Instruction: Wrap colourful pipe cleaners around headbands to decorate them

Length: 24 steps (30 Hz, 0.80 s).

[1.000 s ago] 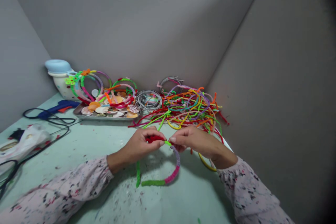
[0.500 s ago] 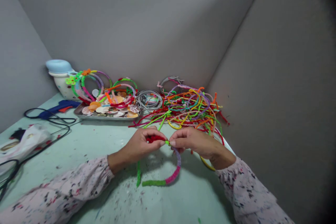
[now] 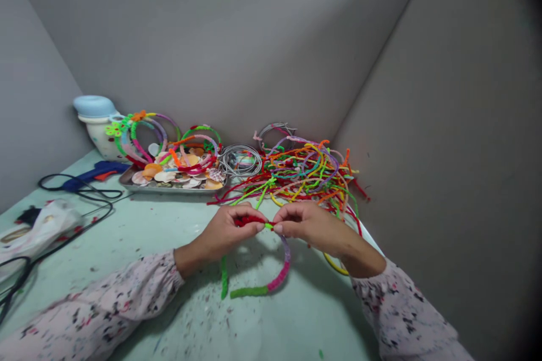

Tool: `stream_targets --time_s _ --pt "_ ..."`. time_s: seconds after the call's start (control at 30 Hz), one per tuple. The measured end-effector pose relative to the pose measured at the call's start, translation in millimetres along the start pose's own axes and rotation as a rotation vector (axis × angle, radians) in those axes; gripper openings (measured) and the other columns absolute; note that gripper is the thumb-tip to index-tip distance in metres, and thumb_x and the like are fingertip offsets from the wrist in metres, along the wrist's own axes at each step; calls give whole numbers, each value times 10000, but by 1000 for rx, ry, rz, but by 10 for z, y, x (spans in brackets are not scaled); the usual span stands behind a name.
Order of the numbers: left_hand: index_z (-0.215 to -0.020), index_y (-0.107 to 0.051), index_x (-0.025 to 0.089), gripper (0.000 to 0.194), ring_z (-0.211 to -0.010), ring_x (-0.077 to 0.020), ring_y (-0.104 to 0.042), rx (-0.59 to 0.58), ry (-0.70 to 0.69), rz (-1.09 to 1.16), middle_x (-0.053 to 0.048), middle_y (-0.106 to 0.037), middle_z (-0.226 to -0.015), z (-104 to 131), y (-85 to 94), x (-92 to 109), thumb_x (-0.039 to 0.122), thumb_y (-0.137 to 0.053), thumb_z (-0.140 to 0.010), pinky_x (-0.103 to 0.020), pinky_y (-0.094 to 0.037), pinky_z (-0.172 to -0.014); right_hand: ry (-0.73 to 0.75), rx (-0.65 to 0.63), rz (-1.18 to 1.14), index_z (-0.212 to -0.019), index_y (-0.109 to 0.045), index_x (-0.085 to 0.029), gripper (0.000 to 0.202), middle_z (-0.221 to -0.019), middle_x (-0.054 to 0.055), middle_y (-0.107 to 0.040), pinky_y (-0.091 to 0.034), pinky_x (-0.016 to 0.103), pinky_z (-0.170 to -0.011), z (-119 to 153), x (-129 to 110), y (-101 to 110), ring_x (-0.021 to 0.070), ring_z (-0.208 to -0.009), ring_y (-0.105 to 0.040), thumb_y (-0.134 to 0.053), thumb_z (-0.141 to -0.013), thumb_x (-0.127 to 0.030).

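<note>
A curved fuzzy ring [image 3: 280,277] in green, pink and purple hangs below my fingertips, its green end pointing left. My left hand [image 3: 231,229] pinches the ring's bright green and red part, with red fuzzy stem showing between thumb and fingers. Close beside it, my right hand [image 3: 307,225] is closed in a pinch on the same small part. The fingertips of both hands nearly touch. Under my left hand a green fuzzy end [image 3: 224,279] points down.
Behind are a metal tray [image 3: 178,189] of shells and colourful rings, coiled wire [image 3: 241,161] and a pile of fuzzy stems [image 3: 313,172]. To the left are a blue glue gun [image 3: 91,174], black cable [image 3: 71,238], plastic bag [image 3: 53,225] and blue-lidded container [image 3: 101,130].
Both hands and the held part have shifted up very slightly. The right wrist has moved a little to the right.
</note>
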<state>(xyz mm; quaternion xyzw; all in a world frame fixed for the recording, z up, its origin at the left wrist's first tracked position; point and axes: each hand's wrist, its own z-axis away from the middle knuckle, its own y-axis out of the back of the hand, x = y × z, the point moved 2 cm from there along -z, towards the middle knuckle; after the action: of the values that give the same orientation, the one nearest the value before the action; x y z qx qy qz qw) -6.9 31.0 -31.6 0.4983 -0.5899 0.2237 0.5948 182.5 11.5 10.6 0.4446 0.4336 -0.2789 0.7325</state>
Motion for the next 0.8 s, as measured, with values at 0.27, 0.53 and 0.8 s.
stream_targets --time_s 0.27,0.53,0.8 --pt "-860 -715 173 198 -708 -134 -524 2 11 8 -29 -625 -774 -6 1 -17 325 -622 -775 -258 -402 -649 30 26 23 -791 -665 -159 111 -616 -29 -555 -330 218 -520 -1 -28 14 84 -538 -435 -582 -767 -229" --pt "-873 -714 165 208 -704 -130 -529 1 25 27 -26 -628 -784 -1 -5 -23 326 -621 -778 -244 -408 -642 247 137 302 -826 -692 -189 153 -686 -12 -612 -364 226 -587 1 -49 28 107 -616 -501 -541 -812 -209" --pt "-854 -708 160 233 -696 -132 -534 54 88 141 -24 -644 -781 -23 18 -64 362 -653 -752 -244 -411 -640 234 177 225 -832 -679 -191 126 -745 -2 -642 -377 234 -598 -1 -8 -19 113 -648 -522 -567 -808 -245"
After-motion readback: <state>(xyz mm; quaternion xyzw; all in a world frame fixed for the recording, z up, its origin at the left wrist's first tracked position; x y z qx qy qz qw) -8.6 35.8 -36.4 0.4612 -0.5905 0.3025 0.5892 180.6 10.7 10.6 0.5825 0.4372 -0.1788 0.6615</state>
